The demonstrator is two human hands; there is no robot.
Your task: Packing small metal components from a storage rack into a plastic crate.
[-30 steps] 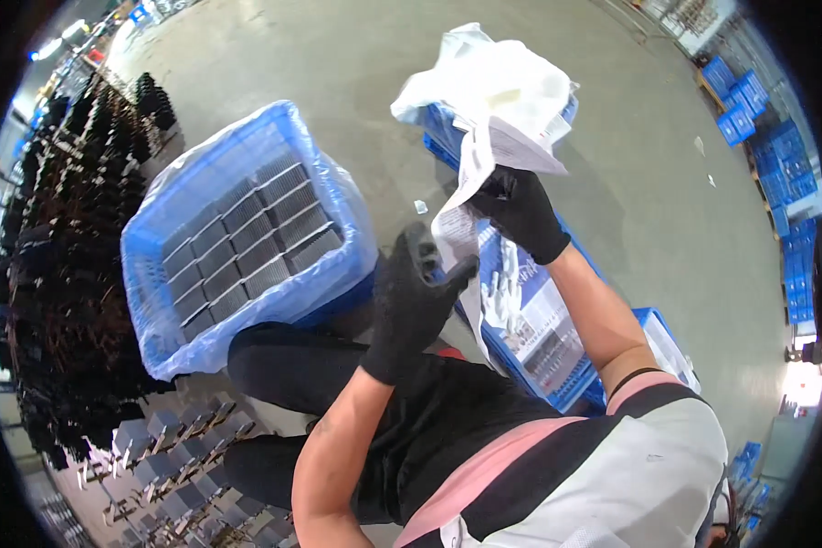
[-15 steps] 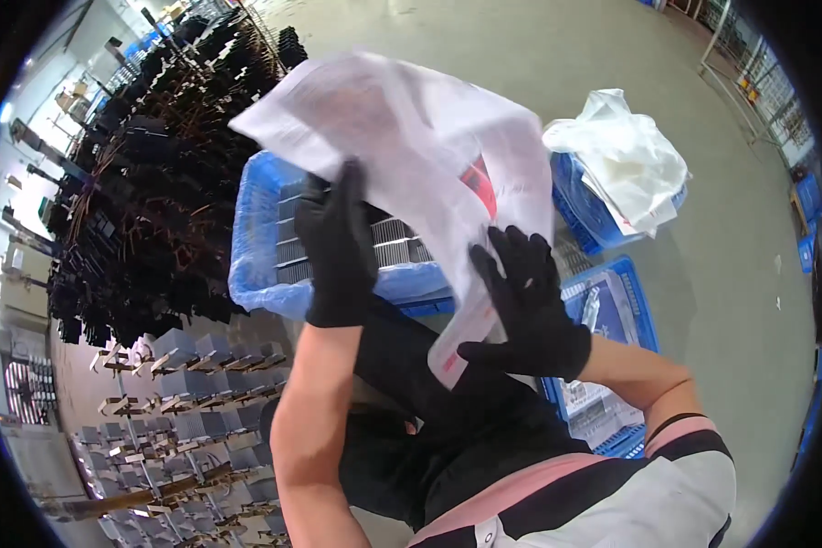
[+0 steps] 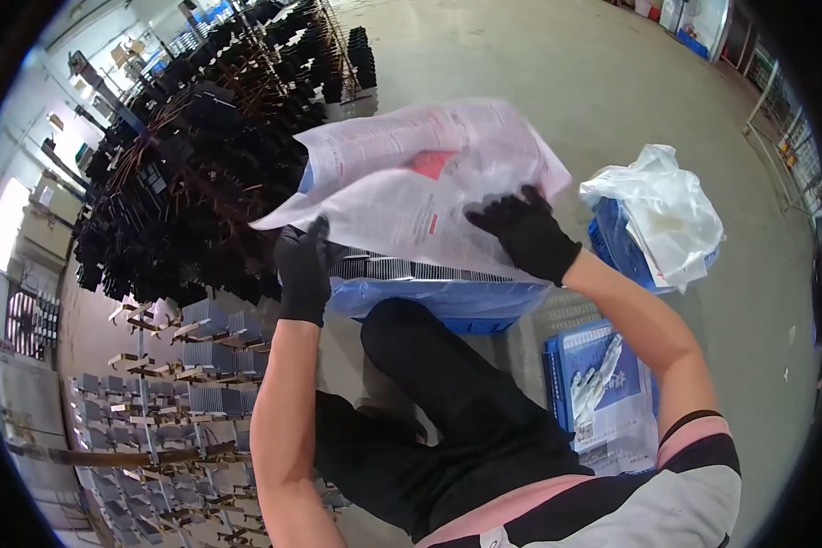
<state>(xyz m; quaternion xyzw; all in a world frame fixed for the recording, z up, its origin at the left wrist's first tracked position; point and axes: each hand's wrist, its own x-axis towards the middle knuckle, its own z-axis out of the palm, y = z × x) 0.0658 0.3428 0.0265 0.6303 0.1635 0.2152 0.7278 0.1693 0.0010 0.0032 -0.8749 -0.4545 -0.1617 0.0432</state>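
A thin white sheet (image 3: pixel 384 215) with red and grey print lies billowed over a blue crate (image 3: pixel 484 324) lined with blue plastic film (image 3: pixel 429 297). Under its near edge show rows of grey finned metal parts (image 3: pixel 384 268). My left hand (image 3: pixel 303 274), in a black glove, pinches the sheet's near left edge between thumb and fingers. On the right side of the sheet, my right hand (image 3: pixel 528 239), gloved too, rests with its fingers spread. Most of the crate's contents are hidden by the sheet.
Racks of black parts (image 3: pixel 173 183) crowd the left, with hanging grey finned parts (image 3: pixel 210 356) nearer. To the right stands a blue bin (image 3: pixel 612 228) topped by crumpled white plastic (image 3: pixel 658 196). A blue tray (image 3: pixel 557 384) holding printed sheets and pale gloves (image 3: pixel 596 384) sits beside my leg.
The raised sheet has come down over the crate and spread out. My left hand has moved to its near left edge; my right hand has shifted up onto its right side.
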